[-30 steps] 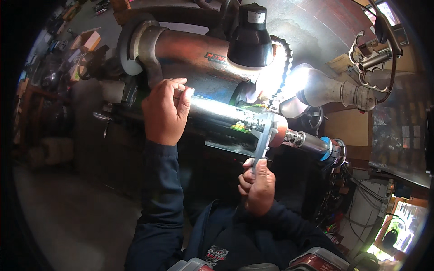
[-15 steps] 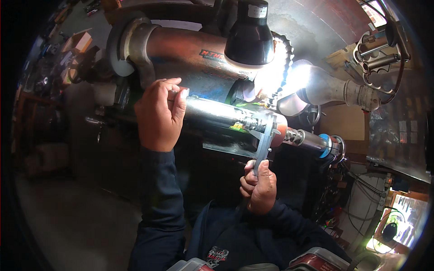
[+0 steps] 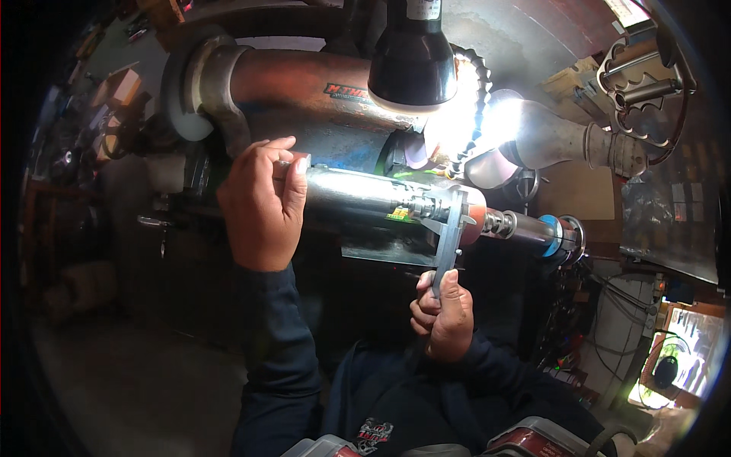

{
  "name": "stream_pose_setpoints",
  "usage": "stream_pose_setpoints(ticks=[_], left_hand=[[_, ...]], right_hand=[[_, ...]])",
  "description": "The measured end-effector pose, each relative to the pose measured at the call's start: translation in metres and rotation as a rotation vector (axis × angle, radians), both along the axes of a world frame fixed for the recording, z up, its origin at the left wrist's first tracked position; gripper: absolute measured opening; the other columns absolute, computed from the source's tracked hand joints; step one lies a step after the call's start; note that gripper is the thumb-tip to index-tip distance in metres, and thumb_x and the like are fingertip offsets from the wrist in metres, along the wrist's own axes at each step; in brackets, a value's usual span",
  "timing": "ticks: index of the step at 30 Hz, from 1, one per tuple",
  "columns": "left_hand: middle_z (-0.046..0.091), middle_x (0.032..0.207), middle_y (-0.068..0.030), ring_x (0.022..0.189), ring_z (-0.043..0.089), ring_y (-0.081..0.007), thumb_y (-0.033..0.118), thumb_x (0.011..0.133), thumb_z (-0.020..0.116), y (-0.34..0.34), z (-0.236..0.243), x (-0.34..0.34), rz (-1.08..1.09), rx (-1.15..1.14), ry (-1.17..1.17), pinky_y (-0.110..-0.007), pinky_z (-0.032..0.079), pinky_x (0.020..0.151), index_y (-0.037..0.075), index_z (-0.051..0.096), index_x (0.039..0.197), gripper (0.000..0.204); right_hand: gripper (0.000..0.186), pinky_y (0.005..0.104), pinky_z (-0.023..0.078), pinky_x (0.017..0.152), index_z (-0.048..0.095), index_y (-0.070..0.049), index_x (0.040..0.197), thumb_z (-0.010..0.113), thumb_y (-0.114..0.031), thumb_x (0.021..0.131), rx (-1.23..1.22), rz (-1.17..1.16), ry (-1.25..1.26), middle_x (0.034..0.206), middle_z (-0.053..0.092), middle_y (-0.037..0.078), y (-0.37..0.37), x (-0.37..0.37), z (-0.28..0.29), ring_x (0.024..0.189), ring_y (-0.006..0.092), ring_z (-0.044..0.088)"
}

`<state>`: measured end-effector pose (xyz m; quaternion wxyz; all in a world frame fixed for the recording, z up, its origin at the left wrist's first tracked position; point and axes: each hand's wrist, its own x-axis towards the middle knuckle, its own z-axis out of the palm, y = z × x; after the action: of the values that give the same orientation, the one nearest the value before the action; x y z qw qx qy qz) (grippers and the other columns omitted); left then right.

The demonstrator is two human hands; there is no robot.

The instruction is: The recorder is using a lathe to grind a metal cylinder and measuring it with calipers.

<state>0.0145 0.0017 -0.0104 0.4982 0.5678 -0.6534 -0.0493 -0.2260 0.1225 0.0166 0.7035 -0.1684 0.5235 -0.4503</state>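
My right hand [image 3: 444,316] is closed round the lower end of a grey metal caliper [image 3: 448,247]. The caliper stands upright, its jaws up against the bright machine shaft [image 3: 430,206], just left of a reddish round disc [image 3: 476,213]. Whether the jaws touch the shaft I cannot tell. Further left, my left hand [image 3: 263,202] is closed, thumb against fingers, on a small grey metal piece [image 3: 299,161] at the left end of a shiny cylinder [image 3: 354,190]. My fingers hide most of that piece.
A black lamp [image 3: 415,65] hangs close above the work, beside a pale bulb-shaped housing [image 3: 544,137]. Behind lies a worn red-brown machine body [image 3: 293,80]. A spindle with a blue ring [image 3: 550,234] runs right. Cables [image 3: 613,305] hang at lower right.
The view has shifted slightly, so the machine and lamp sit a little further left. Both hands keep their holds, and the caliper stays at the shaft.
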Motion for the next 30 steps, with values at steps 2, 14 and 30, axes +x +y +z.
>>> stream_pose_setpoints(ticks=[2,14,30], left_hand=[[0.067,0.103,-0.0129,0.075,0.065,-0.0233,0.013,0.092,0.063,-0.0002,-0.0003,-0.0018,-0.025,0.025,-0.005,-0.034,0.052,0.068,0.002,0.055,0.091,0.013],[0.067,0.109,-0.0141,0.084,0.065,-0.0233,0.012,0.095,0.057,0.0025,0.0020,0.0019,-0.056,0.055,-0.013,-0.032,0.052,0.071,0.001,0.054,0.095,0.011],[0.067,0.108,-0.0150,0.087,0.065,-0.0241,0.010,0.094,0.057,0.0003,-0.0003,0.0034,-0.068,0.025,-0.028,-0.032,0.053,0.071,0.001,0.054,0.095,0.010]], right_hand=[[0.048,0.0208,0.021,0.041,0.051,-0.004,0.095,0.040,-0.051,0.101,-0.008,0.009,0.049,0.059,0.028,-0.008,-0.0003,-0.0004,-0.0008,0.045,0.0028,0.022],[0.050,0.0220,0.023,0.041,0.053,0.000,0.094,0.040,-0.048,0.102,-0.015,-0.012,0.029,0.058,0.029,-0.006,0.0006,0.0012,0.0003,0.045,0.0031,0.026],[0.050,0.0221,0.023,0.041,0.053,0.000,0.093,0.040,-0.048,0.102,-0.006,-0.024,0.028,0.058,0.029,-0.006,0.0007,0.0015,-0.0005,0.045,0.0035,0.025]])
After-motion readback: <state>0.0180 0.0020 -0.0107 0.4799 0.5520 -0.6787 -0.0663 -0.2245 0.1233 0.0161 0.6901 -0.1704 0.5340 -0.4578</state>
